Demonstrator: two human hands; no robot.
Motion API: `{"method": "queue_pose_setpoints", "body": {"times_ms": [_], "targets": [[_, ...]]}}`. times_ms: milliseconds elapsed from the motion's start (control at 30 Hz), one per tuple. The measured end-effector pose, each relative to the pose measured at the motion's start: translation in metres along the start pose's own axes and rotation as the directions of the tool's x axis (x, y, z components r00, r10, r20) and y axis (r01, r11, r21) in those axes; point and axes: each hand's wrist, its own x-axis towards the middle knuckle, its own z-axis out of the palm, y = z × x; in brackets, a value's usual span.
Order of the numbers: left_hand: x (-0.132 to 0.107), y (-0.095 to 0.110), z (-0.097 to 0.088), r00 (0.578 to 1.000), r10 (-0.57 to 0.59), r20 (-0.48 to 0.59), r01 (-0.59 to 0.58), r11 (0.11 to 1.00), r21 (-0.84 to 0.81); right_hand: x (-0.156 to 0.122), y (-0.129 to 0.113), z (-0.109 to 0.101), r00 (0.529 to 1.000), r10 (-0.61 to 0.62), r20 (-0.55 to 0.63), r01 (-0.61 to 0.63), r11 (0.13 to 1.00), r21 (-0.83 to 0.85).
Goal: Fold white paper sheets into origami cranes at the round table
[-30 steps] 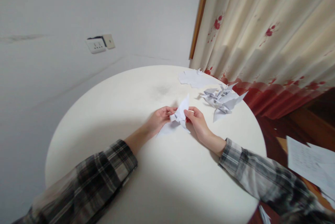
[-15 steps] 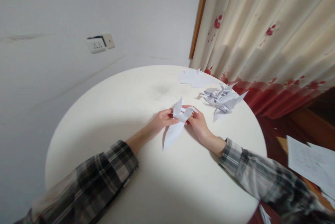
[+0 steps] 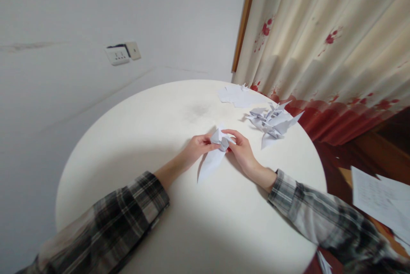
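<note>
Both of my hands pinch one piece of folded white paper (image 3: 214,156) above a round white table (image 3: 134,137). My left hand (image 3: 199,146) grips its left side with closed fingers. My right hand (image 3: 241,150) grips the small folded top part, fingers closed on it. A long pointed flap of the paper hangs down toward me and touches the tabletop. Plaid sleeves cover both forearms.
A heap of finished folded paper figures (image 3: 272,122) lies to the right of my hands. Flat paper scraps (image 3: 236,95) rest near the far edge. A flowered curtain (image 3: 323,39) hangs at the right. Printed sheets (image 3: 379,199) lie low at the right. A wall socket (image 3: 122,53) sits on the wall.
The paper's upright point has been folded down into a compact top, and its long flap swung from lying sideways to pointing toward me. My hands stayed almost in place.
</note>
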Motion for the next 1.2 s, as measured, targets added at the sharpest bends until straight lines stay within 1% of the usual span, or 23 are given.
{"method": "queue_pose_setpoints", "body": {"times_ms": [100,267,433,500,600,667,800,900,1067,1200], "targets": [[0.001,-0.001,-0.001,1.000,0.006,-0.013,-0.006,1.000,0.025,0.000,0.001,-0.001,1.000,-0.001,0.001,0.001,1.000,-0.003],[-0.001,0.003,0.001,1.000,-0.007,0.013,0.007,1.000,-0.008,0.001,0.005,-0.002,1.000,-0.022,-0.016,0.022,1.000,-0.013],[-0.003,0.006,0.003,1.000,-0.027,-0.007,0.027,0.999,0.017,0.002,0.006,-0.003,1.000,-0.019,-0.011,0.019,1.000,-0.017],[-0.003,0.006,0.003,1.000,-0.018,-0.018,0.018,0.999,0.044,0.001,0.005,-0.002,1.000,-0.019,-0.004,0.019,1.000,-0.022],[-0.002,0.007,0.004,0.998,0.015,-0.066,-0.009,0.996,0.086,0.001,0.004,-0.003,0.998,-0.060,-0.020,0.058,0.995,-0.076],[-0.002,0.009,0.005,0.992,0.036,-0.124,-0.025,0.996,0.085,0.002,0.004,-0.004,0.991,-0.119,-0.061,0.110,0.986,-0.123],[-0.003,0.014,0.007,0.967,0.079,-0.243,-0.062,0.995,0.076,0.002,0.004,-0.006,0.967,-0.216,-0.138,0.195,0.969,-0.152],[-0.003,0.014,0.006,0.953,0.098,-0.287,-0.083,0.994,0.064,0.001,0.005,-0.006,0.965,-0.243,-0.102,0.221,0.957,-0.190],[-0.003,0.013,0.004,0.969,0.083,-0.233,-0.076,0.996,0.041,0.003,0.011,-0.005,0.969,-0.240,-0.056,0.217,0.940,-0.263],[-0.001,0.010,0.003,0.972,0.083,-0.218,-0.067,0.995,0.079,0.003,0.009,-0.006,0.950,-0.312,-0.027,0.280,0.885,-0.371]]}}
